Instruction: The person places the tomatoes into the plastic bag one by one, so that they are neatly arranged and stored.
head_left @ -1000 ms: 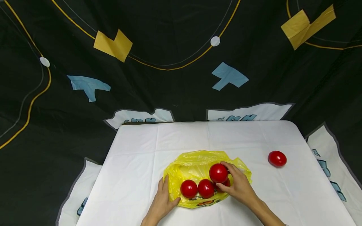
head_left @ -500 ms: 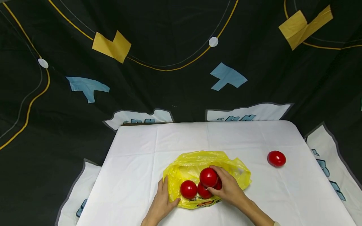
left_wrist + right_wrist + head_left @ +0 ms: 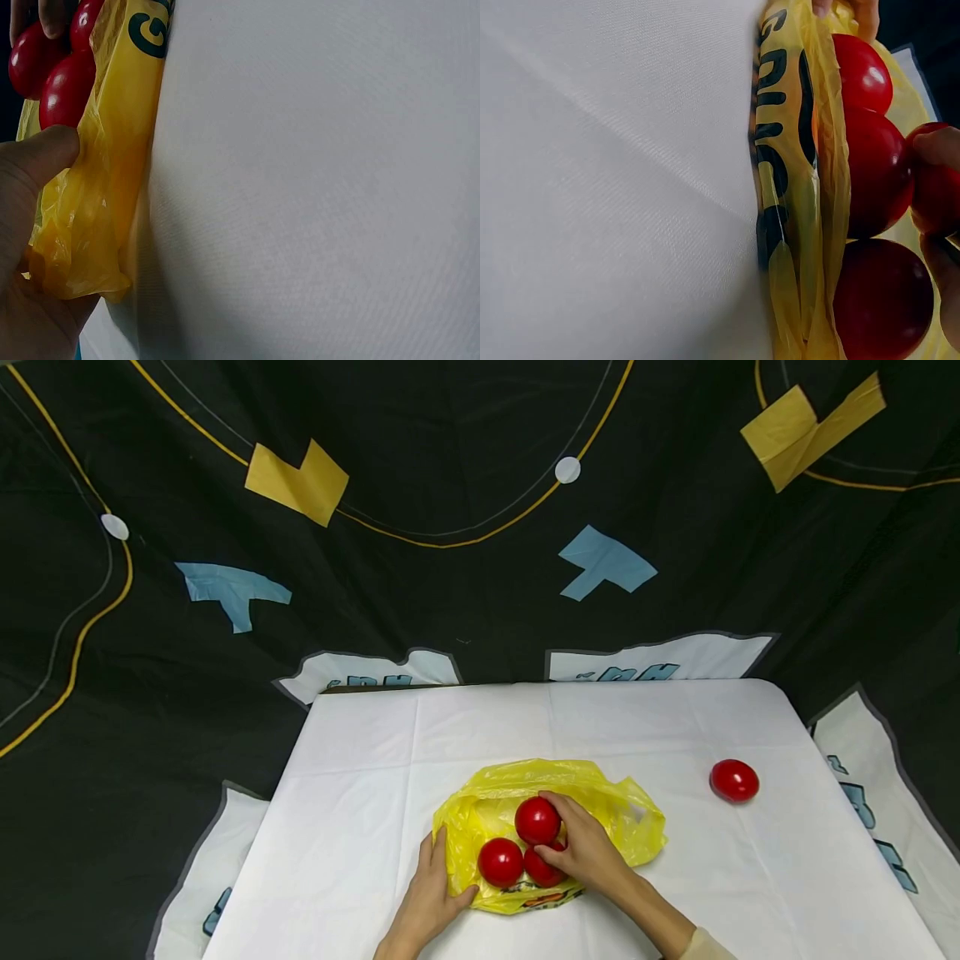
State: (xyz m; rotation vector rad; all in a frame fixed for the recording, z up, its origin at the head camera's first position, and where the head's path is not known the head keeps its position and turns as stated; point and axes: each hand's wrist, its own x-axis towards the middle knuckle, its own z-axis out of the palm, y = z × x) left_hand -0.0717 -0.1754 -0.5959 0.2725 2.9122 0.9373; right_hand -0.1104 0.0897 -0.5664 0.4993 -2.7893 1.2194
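Observation:
A yellow plastic bag (image 3: pixel 525 777) lies with its mouth open on the white table, dark lettering along its near side. My left hand (image 3: pixel 429 893) grips the bag's left edge, thumb in front, fingers behind. A shiny red tomato (image 3: pixel 537 821) is pinched between the thumb and fingers of my right hand (image 3: pixel 588 852), over the bag's mouth. Below it sit a left tomato (image 3: pixel 500 862) and a middle tomato (image 3: pixel 543 867), partly covered by my thumb. Another tomato (image 3: pixel 883 300), hidden by my right hand in the head view, shows in the right wrist view.
One more red tomato (image 3: pixel 734 781) lies alone on the right part of the white tablecloth (image 3: pixel 360 752). Behind the table hangs a black curtain (image 3: pixel 450 602) with yellow, blue and white shapes.
My right hand has moved left with its tomato, from above the right tomato in the bag to behind the left and middle ones. My left hand keeps its place on the bag.

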